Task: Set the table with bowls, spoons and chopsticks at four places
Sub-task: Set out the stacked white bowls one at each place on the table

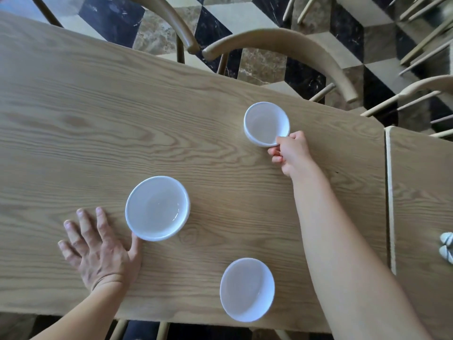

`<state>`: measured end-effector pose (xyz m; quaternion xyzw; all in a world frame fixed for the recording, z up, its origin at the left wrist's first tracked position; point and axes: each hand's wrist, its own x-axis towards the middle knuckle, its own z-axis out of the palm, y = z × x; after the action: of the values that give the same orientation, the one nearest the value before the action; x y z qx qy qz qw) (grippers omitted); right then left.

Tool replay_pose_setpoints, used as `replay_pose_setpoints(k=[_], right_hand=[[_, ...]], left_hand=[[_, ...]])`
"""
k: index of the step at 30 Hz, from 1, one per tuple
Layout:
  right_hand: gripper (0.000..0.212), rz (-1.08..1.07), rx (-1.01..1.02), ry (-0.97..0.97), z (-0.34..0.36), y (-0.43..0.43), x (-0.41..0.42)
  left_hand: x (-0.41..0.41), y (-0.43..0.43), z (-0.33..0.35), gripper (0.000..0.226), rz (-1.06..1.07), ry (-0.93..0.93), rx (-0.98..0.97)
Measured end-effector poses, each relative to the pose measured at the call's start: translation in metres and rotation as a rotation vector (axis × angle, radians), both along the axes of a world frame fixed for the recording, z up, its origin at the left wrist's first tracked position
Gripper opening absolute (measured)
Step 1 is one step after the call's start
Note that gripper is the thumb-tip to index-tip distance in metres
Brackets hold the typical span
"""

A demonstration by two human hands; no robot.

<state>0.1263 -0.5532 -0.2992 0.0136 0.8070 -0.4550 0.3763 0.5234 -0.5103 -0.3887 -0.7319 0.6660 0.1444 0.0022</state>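
Three white bowls stand on the wooden table (122,123). My right hand (290,152) pinches the near rim of the far bowl (266,123), which sits close to the table's far edge. My left hand (98,246) lies flat on the wood with fingers spread, its thumb touching the near-left side of the middle bowl (157,208). The near bowl (246,289) stands by the table's front edge, untouched, between my two forearms. No chopsticks are in view.
Wooden chairs (282,42) stand beyond the far edge over a patterned tile floor. A second table (421,192) adjoins on the right, and small white ceramic pieces (446,246) lie at its right edge.
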Motion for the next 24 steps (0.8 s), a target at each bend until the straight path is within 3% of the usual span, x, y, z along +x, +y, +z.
replay_pose_setpoints(k=[10,17,19,21,24], right_hand=[[0.009,-0.05,-0.008,0.04,-0.001,-0.026,-0.023],[0.001,-0.067,-0.075,-0.029,0.012,0.001,0.019],[0.004,0.034,-0.105,-0.124,0.017,0.013,0.051],[0.014,0.266,-0.085,-0.296,0.013,0.032,0.117],[0.029,0.53,-0.02,-0.295,0.015,0.053,0.155]], left_hand=[[-0.001,0.002,-0.002,0.097,-0.003,-0.008,-0.024],[-0.012,-0.01,0.0,0.096,-0.013,-0.014,-0.01],[-0.017,-0.012,0.002,0.097,-0.017,-0.008,0.019],[0.015,-0.001,0.007,0.097,0.005,-0.099,-0.003],[0.015,0.004,0.006,0.097,-0.006,-0.085,0.025]])
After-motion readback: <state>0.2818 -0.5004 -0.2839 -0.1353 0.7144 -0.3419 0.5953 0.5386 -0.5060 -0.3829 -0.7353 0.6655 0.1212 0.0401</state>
